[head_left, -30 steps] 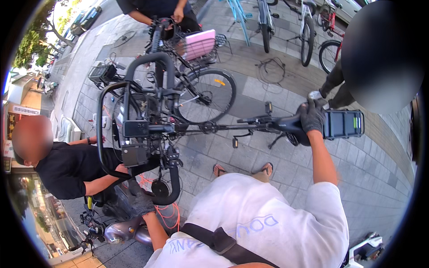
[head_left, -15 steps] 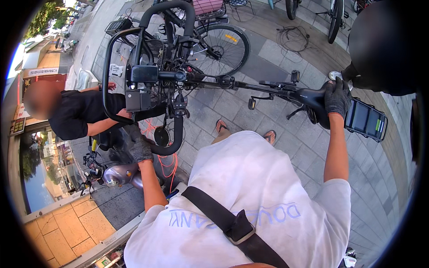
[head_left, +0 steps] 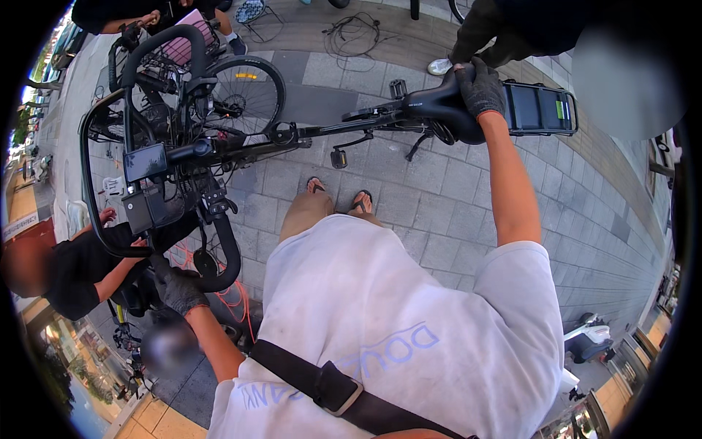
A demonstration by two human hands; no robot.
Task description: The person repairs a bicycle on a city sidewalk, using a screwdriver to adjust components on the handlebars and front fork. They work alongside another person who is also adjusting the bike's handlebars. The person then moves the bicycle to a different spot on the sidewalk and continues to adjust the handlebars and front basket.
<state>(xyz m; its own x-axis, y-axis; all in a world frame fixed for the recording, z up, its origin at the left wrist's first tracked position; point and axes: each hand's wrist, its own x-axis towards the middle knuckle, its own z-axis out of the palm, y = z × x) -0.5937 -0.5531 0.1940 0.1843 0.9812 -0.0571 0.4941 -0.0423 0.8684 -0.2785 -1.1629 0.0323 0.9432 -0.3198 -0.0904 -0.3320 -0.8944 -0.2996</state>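
A black bicycle (head_left: 303, 135) with a curved handlebar (head_left: 228, 249) stands across in front of me. Its front end, at the left, carries a small screen (head_left: 145, 162) and a tubular black frame (head_left: 86, 168). My left hand (head_left: 177, 285), in a dark grey knitted glove, is closed at the near end of the handlebar, close to that frame; its fingertips are partly hidden. My gloved right hand (head_left: 481, 89) grips the rear of the black saddle (head_left: 439, 102). Behind the saddle extends a black rear rack (head_left: 574, 110).
At the left a person in black (head_left: 88, 271) reaches toward the front frame. Another person's dark-trousered leg (head_left: 479, 29) stands beyond the saddle. A bicycle with a pink basket (head_left: 191, 44), coiled cables (head_left: 355, 33), an orange cord (head_left: 238, 300) and a parked white scooter (head_left: 589, 333) are around.
The view has turned, so the bicycle sits further left and higher in the picture. Both hands keep their places on it. A person's arms now show at the upper left.
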